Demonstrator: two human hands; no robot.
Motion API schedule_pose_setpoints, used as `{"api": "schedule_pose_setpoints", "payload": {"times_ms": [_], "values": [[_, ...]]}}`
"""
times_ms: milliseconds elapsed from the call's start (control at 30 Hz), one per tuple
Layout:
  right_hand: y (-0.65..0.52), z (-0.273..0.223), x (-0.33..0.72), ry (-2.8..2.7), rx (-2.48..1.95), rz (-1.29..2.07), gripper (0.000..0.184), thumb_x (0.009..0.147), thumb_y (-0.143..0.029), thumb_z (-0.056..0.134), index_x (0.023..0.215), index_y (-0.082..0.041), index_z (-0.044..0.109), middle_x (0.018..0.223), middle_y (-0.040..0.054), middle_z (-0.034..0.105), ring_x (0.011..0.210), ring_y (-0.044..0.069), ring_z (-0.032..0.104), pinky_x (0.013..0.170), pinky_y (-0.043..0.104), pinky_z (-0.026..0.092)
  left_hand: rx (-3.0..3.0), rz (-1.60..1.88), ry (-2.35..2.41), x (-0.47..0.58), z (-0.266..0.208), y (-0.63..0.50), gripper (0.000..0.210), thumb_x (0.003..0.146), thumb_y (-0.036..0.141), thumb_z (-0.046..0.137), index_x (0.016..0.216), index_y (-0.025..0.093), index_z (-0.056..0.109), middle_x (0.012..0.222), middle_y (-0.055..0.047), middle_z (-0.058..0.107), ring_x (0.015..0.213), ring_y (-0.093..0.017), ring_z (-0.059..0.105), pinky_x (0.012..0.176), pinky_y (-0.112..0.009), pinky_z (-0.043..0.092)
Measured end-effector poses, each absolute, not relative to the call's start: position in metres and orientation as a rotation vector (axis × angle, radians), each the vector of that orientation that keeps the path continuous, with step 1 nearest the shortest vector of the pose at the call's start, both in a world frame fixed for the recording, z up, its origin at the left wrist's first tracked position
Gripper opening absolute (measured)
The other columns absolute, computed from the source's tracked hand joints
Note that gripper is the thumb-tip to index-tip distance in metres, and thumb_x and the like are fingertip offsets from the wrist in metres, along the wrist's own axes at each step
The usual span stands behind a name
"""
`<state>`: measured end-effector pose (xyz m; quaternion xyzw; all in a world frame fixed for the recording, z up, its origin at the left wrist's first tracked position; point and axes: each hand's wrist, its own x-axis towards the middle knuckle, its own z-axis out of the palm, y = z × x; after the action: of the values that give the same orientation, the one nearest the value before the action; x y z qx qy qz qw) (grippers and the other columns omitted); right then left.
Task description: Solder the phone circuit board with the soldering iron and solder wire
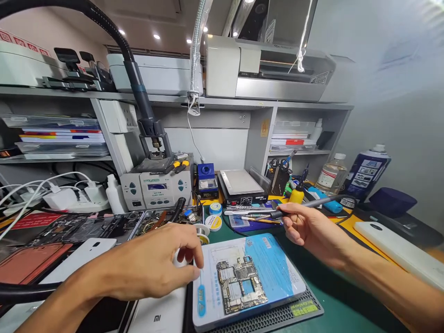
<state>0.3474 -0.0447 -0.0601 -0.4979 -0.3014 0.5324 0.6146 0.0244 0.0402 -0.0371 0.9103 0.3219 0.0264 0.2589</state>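
My right hand (308,226) grips a soldering iron (276,214) between thumb and fingers, its tip pointing left and its grey cable trailing off to the right. My left hand (163,261) hovers just left of a phone circuit board (241,284), with thumb and index finger pinched together. A faint thin line shows below its fingertips; what it is I cannot make out. The board lies flat on a blue and white box (284,273), apart from both hands. Behind the left fingers stands a spool of solder wire (203,231), partly hidden.
A hot-air station (157,189), a blue soldering station (207,180) and a heating plate (241,185) line the back. Phones, including a white one (157,314), lie at left. Bottles and a spray can (367,171) stand at right. A black perforated mat (277,321) lies under the box.
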Motion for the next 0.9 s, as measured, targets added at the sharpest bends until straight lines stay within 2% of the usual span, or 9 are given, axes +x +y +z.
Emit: {"api": "schedule_pose_setpoints", "payload": {"times_ms": [100, 233, 433, 567, 700, 900], "values": [[-0.035, -0.053, 0.340, -0.694, -1.140, 1.256, 0.024, 0.092, -0.018, 0.066, 0.068, -0.016, 0.065, 0.055, -0.0010, 0.063, 0.034, 0.007, 0.049, 0.034, 0.018, 0.042, 2.469, 0.025, 0.855, 0.026, -0.033, 0.035, 0.010, 0.084, 0.037, 0.066, 0.081, 0.029, 0.070, 0.090, 0.006, 0.066, 0.084, -0.014, 0.058, 0.072, -0.025, 0.043], [-0.027, -0.059, 0.329, -0.665, -1.120, 1.297, 0.028, 0.091, -0.020, 0.067, 0.064, -0.017, 0.060, 0.054, -0.0020, 0.062, 0.034, 0.006, 0.048, 0.032, 0.017, 0.040, 2.467, 0.006, 0.896, 0.032, -0.029, 0.029, 0.028, 0.088, 0.041, 0.062, 0.068, 0.021, 0.057, 0.087, 0.004, 0.063, 0.082, -0.014, 0.057, 0.070, -0.026, 0.041], [-0.034, -0.075, 0.328, -0.625, -1.154, 1.330, 0.028, 0.090, -0.022, 0.068, 0.064, -0.016, 0.059, 0.054, -0.0020, 0.062, 0.033, 0.006, 0.049, 0.030, 0.015, 0.040, 2.465, 0.015, 0.972, 0.039, -0.037, 0.021, 0.015, 0.090, 0.039, 0.055, 0.085, 0.027, 0.061, 0.098, 0.005, 0.064, 0.092, -0.015, 0.057, 0.078, -0.028, 0.042], [-0.040, -0.076, 0.329, -0.680, -1.154, 1.334, 0.025, 0.088, -0.026, 0.074, 0.069, -0.016, 0.062, 0.055, -0.0027, 0.062, 0.035, 0.006, 0.052, 0.031, 0.014, 0.042, 2.488, 0.099, 0.979, 0.046, -0.047, 0.018, 0.017, 0.094, 0.036, 0.048, 0.094, 0.030, 0.063, 0.103, 0.003, 0.061, 0.095, -0.016, 0.060, 0.085, -0.031, 0.044], [-0.045, -0.076, 0.325, -0.770, -1.157, 1.343, 0.024, 0.085, -0.030, 0.081, 0.074, -0.018, 0.062, 0.053, -0.0039, 0.063, 0.036, 0.008, 0.055, 0.030, 0.012, 0.041, 2.504, 0.117, 0.971, 0.053, -0.051, 0.015, 0.021, 0.089, 0.029, 0.052, 0.106, 0.032, 0.064, 0.111, 0.002, 0.057, 0.103, -0.017, 0.060, 0.094, -0.033, 0.045], [-0.048, -0.076, 0.325, -0.849, -1.179, 1.334, 0.026, 0.086, -0.036, 0.079, 0.080, -0.019, 0.061, 0.058, -0.0040, 0.065, 0.039, 0.007, 0.058, 0.032, 0.011, 0.042, 2.578, 0.040, 0.973, 0.059, -0.052, 0.013, 0.016, 0.088, 0.021, 0.051, 0.096, 0.028, 0.063, 0.112, 0.000, 0.054, 0.105, -0.020, 0.057, 0.095, -0.039, 0.045]]}}
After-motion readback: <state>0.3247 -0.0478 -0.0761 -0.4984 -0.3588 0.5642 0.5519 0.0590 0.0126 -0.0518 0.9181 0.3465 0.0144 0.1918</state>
